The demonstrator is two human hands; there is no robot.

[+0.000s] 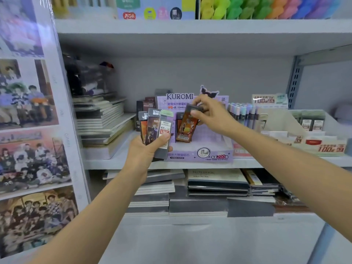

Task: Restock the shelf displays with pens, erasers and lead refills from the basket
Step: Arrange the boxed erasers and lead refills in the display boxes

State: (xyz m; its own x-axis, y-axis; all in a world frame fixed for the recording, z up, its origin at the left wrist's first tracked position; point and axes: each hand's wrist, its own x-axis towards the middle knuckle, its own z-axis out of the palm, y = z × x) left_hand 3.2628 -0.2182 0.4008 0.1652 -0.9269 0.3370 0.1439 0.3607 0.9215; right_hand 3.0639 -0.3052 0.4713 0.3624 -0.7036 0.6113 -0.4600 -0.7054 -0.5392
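Over the shelf (114, 162), my right fingers (195, 113) pinch a refill case (185, 128) by its top, long axis near upright, lower end toward the purple box (209, 155); left fingers (162, 139) grip spare cases (153, 124).

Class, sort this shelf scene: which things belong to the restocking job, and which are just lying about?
Job: left hand, refill packs, right hand, single pack, Kuromi display box.
Lying about: notebook stacks, photo posters.

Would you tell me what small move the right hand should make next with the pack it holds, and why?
Probably lower the orange pack into the purple Kuromi display: the right hand pinches its top, tilted over the tray, beside a similar pack standing there.
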